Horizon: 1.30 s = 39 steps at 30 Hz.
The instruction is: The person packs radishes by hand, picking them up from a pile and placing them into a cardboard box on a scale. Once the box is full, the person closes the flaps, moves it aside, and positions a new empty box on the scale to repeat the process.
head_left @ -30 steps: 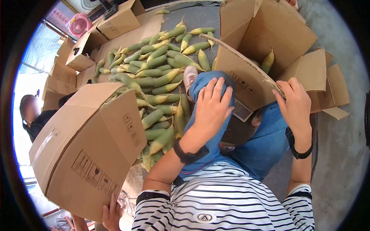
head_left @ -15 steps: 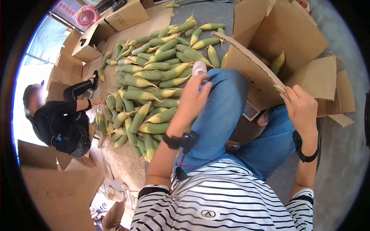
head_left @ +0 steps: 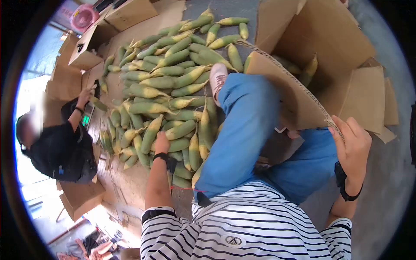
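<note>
Green radishes with yellowish ends lie in a large pile (head_left: pixel 173 81). My left hand (head_left: pixel 162 143) is down on the pile's near side, its fingers closed at a green radish (head_left: pixel 177 144); what they grip is partly hidden. My right hand (head_left: pixel 352 138) pinches the edge of a raised flap of an open cardboard box (head_left: pixel 329 39). Inside that box a radish (head_left: pixel 309 70) leans upright, with others in shadow beside it.
A co-worker in black (head_left: pixel 60 145) sits at the left, holding a radish (head_left: pixel 99 104) near a scale with a green display (head_left: pixel 86 120). More cardboard boxes (head_left: pixel 130 15) and a pink fan (head_left: pixel 84 17) stand at the upper left.
My left hand has moved from beside my knee down-left onto the pile. My right hand and the flap have shifted slightly right and down. The co-worker's hand now holds a radish.
</note>
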Each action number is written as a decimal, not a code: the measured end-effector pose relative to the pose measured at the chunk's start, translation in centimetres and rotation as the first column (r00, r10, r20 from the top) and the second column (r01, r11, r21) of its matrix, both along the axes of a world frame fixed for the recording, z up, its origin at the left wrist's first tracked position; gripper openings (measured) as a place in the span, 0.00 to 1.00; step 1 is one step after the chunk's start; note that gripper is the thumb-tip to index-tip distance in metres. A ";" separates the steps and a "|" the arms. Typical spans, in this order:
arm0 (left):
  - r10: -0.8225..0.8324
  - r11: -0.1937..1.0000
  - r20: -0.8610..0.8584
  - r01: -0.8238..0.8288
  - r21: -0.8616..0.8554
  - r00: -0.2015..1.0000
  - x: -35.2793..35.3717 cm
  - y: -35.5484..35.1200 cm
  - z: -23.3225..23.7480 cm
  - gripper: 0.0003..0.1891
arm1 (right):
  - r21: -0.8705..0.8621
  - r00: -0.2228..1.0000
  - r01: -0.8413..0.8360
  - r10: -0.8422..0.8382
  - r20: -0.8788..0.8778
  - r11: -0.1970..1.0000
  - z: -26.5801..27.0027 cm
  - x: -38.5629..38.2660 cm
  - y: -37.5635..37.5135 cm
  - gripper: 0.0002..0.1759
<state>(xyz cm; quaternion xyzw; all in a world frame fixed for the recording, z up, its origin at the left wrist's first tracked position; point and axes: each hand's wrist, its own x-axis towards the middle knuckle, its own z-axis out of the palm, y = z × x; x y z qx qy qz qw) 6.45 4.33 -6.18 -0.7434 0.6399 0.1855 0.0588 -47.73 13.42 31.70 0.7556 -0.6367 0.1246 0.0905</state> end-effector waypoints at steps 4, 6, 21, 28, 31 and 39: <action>0.013 0.990 0.063 -0.021 0.138 0.998 1.2 -0.4 -1.6 0.16 | -0.012 1.000 0.017 -0.017 -0.006 1.000 0.4 1.1 -0.8 0.15; -0.006 0.989 0.106 -0.009 0.146 0.994 1.1 -0.9 -1.6 0.16 | -0.018 0.999 0.038 -0.039 -0.015 0.999 0.3 1.2 -1.0 0.15; -0.262 0.965 0.096 0.260 0.032 0.960 -2.9 3.9 4.0 0.20 | -0.178 0.999 -0.038 0.036 -0.016 0.983 -2.8 2.5 1.5 0.04; -0.355 0.800 0.240 0.427 -0.422 0.903 -8.0 -1.3 20.7 0.15 | -0.218 0.999 -0.017 0.010 -0.032 0.976 -4.5 2.4 1.8 0.10; -0.336 0.619 0.234 0.401 -0.676 0.913 -10.6 -1.6 28.9 0.14 | -0.254 0.999 -0.002 -0.007 -0.033 0.967 -4.9 2.7 2.1 0.05; -0.531 0.149 -0.133 -0.062 -0.987 0.837 -23.5 -3.6 40.7 0.06 | -0.237 0.998 -0.016 0.029 0.052 0.971 -5.1 2.8 2.4 0.09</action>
